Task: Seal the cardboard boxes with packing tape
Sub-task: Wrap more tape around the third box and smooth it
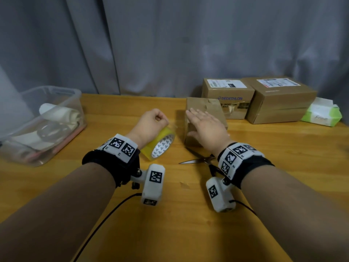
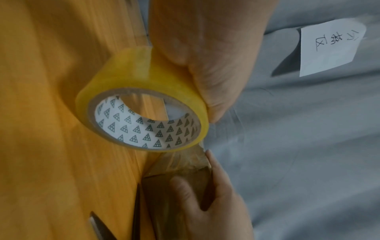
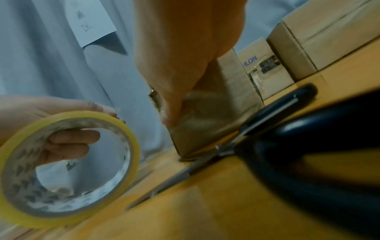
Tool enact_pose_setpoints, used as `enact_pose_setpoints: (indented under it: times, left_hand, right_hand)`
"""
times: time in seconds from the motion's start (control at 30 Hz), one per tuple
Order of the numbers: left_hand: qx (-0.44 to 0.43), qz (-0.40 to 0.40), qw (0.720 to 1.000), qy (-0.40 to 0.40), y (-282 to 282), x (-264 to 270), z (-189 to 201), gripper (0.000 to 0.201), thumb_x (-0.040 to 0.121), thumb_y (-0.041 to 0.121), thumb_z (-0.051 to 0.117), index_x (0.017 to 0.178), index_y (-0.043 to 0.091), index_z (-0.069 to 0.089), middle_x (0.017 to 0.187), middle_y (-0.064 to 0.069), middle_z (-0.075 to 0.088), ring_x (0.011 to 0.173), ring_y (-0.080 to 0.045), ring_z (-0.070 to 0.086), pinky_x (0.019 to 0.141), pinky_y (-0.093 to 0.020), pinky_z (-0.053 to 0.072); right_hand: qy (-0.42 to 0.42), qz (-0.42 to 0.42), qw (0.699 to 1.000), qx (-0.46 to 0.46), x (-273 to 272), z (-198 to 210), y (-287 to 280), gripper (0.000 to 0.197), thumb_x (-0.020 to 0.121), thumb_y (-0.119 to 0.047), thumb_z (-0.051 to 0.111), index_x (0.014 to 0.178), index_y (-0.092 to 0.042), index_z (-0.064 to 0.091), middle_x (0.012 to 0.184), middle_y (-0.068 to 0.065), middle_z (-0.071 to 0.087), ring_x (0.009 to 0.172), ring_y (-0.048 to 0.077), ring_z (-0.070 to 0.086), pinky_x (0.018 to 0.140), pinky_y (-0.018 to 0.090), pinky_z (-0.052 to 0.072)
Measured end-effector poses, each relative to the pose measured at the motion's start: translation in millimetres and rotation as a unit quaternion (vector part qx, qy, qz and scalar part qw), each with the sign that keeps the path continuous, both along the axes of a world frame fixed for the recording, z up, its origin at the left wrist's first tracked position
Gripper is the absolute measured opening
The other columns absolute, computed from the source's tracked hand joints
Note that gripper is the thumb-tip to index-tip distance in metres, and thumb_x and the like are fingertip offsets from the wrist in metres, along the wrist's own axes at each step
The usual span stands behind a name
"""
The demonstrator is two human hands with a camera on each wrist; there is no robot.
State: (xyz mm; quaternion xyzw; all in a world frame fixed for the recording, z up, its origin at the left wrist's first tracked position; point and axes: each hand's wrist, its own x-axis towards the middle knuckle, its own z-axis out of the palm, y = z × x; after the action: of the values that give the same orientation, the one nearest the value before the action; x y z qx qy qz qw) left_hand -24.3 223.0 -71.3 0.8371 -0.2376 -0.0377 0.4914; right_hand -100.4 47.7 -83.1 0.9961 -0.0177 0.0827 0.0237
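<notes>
My left hand grips the yellow tape roll mid-desk, fingers curled through its core, the roll tilted on edge. My right hand lies flat with straight fingers on the small cardboard box just right of the roll, thumb on its near side. A strip of tape seems to run from the roll to the box, though the left wrist view is blurry there. Scissors lie open just in front of the box. Two bigger boxes sit at the desk's far right edge, a plastic tub at the left edge.
</notes>
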Motion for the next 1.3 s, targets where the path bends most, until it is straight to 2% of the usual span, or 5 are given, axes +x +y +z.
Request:
enact_pose_setpoints:
  times: [0.3, 0.4, 0.6, 0.8, 1.3]
  left_hand:
    - [0.018, -0.043, 0.998, -0.041, -1.6, -2.4, -2.2, 0.017, 0.092, 0.012, 0.057, 0.078, 0.021, 0.053, 0.082, 0.006, 0.055, 0.079, -0.010, 0.051, 0.071, -0.013, 0.039]
    - [0.020, -0.065, 0.994, -0.080, -5.3, -10.5, -4.5, 0.010, 0.094, 0.012, 0.054, 0.085, 0.016, 0.052, 0.080, 0.009, 0.049, 0.081, -0.010, 0.048, 0.069, -0.011, 0.036]
    - [0.062, -0.119, 0.983, -0.122, -3.0, -22.0, 0.0, 0.009, 0.099, 0.014, 0.042, 0.093, 0.016, 0.048, 0.099, -0.005, 0.046, 0.096, -0.013, 0.040, 0.080, -0.013, 0.033]
    - [0.074, -0.090, 0.993, -0.028, 4.2, -29.3, -0.9, 0.035, 0.092, 0.022, 0.058, 0.124, 0.017, 0.043, 0.099, 0.001, 0.045, 0.075, -0.007, 0.044, 0.068, -0.022, 0.038]
    - [-0.006, -0.055, 0.996, -0.064, 5.4, -33.5, -8.6, 0.005, 0.094, 0.020, 0.055, 0.090, 0.017, 0.056, 0.078, -0.004, 0.049, 0.066, -0.009, 0.042, 0.054, -0.014, 0.034]
  right_hand:
    - [-0.073, 0.009, 0.986, 0.147, 3.5, 16.5, -1.4, 0.049, 0.104, -0.034, 0.033, 0.147, -0.011, 0.035, 0.150, 0.008, 0.039, 0.141, 0.019, 0.031, 0.117, 0.031, 0.014]
    - [-0.130, 0.038, 0.935, 0.327, -6.3, 17.2, 16.2, 0.044, 0.095, -0.036, 0.056, 0.128, -0.008, 0.059, 0.116, 0.004, 0.062, 0.106, 0.013, 0.055, 0.089, 0.017, 0.040]
    - [-0.055, -0.001, 0.866, 0.497, -8.8, 14.0, 30.5, 0.015, 0.085, -0.019, 0.072, 0.081, -0.006, 0.066, 0.065, -0.002, 0.057, 0.060, 0.010, 0.049, 0.062, 0.026, 0.042]
    - [-0.116, -0.038, 0.888, 0.444, -12.4, 12.2, 35.3, 0.016, 0.088, -0.022, 0.068, 0.082, -0.007, 0.066, 0.064, -0.007, 0.054, 0.063, 0.011, 0.051, 0.064, 0.027, 0.043]
    - [-0.197, -0.001, 0.833, 0.517, -29.9, 14.9, 37.7, 0.030, 0.087, -0.009, 0.068, 0.108, -0.021, 0.050, 0.073, -0.002, 0.059, 0.067, 0.006, 0.056, 0.066, 0.017, 0.049]
